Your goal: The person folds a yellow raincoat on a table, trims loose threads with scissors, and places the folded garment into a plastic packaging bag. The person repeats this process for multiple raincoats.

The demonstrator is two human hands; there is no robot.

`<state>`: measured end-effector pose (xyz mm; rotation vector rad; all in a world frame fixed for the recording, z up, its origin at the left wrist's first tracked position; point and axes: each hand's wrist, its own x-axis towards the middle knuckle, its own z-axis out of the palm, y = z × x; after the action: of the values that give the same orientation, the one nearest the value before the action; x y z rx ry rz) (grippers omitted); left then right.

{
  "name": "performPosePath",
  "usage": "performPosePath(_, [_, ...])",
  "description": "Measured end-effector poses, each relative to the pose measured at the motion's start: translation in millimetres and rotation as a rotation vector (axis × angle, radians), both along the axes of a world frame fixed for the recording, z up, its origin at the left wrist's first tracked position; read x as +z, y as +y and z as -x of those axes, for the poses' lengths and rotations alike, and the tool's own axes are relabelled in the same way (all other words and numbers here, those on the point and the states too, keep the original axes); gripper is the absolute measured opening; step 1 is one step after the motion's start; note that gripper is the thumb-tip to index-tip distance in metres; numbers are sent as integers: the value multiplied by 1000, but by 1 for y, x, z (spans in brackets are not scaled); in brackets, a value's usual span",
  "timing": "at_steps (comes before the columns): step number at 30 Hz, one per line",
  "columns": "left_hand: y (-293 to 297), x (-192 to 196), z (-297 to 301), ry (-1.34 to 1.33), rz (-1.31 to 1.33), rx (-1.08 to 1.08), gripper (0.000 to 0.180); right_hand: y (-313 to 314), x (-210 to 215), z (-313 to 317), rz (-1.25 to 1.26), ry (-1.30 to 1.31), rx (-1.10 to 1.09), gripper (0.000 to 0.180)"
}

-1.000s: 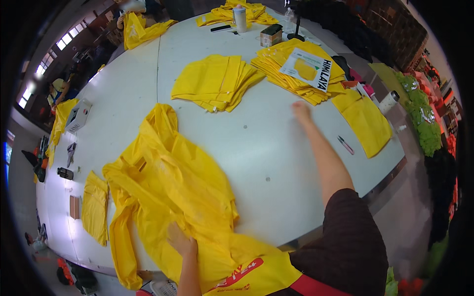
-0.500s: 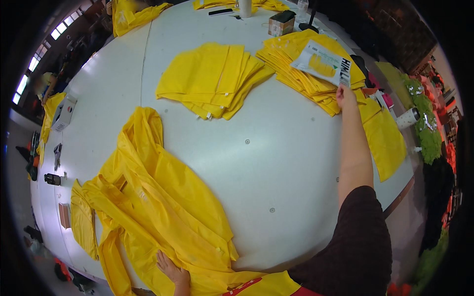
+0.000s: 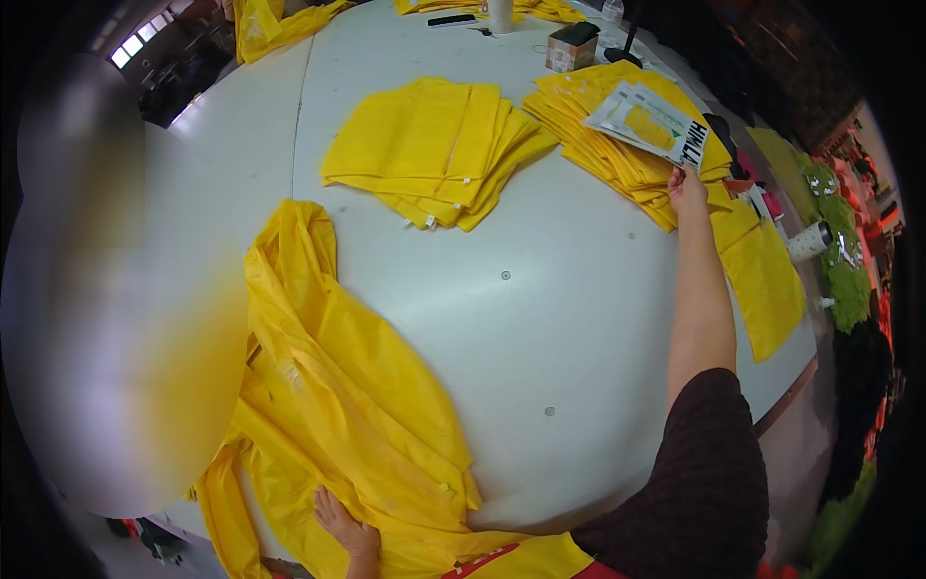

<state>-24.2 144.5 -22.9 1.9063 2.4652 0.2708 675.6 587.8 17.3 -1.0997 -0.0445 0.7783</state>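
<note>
A yellow jacket-like garment (image 3: 357, 386) with a long sleeve lies spread in loose folds on the near left of the white table (image 3: 569, 328). My left hand (image 3: 347, 531) rests flat on its near part, fingers stretched out. My right arm reaches to the far right, where my right hand (image 3: 687, 188) pinches the near corner of white printed sheets (image 3: 644, 120) showing a yellow picture. Two sheet edges appear there, slightly fanned. They lie over a stack of folded yellow cloth pieces (image 3: 584, 135).
Another folded yellow stack (image 3: 415, 135) sits at the far middle. A small box with a dark top (image 3: 572, 46) and a black stand (image 3: 625, 56) are behind the right stack. A speckled white tumbler (image 3: 808, 241) is at the right edge. A large blur covers the left side.
A second edge now shows among the printed sheets my right hand pinches. My left hand stays on the garment. The view has shifted slightly, and a blur now hides the left side.
</note>
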Motion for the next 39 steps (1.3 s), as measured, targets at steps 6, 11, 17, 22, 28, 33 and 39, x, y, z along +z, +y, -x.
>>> performPosePath(6, [1, 8, -6, -21, 9, 7, 63, 0, -26, 34, -110, 153, -40, 29])
performPosePath(11, [5, 11, -7, -36, -19, 5, 60, -31, -30, 230, 325, -592, 607, 53])
performPosePath(17, [3, 12, -1, -53, 14, 4, 67, -6, -45, 386, 82, -2360, 458, 48])
performPosePath(22, [13, 24, 0, -74, 34, 13, 70, 86, -59, 384, 211, -2429, 570, 44])
performPosePath(28, [-1, 26, -2, -133, 12, 78, 70, 26, -57, 441, -56, -1665, 1103, 64])
performPosePath(33, [-7, 18, -1, -173, -44, 92, 68, -224, 12, 474, 184, -374, 1605, 76])
performPosePath(39, [2, 3, -6, -214, -91, 85, 69, -306, -20, 494, 9, -599, 1758, 69])
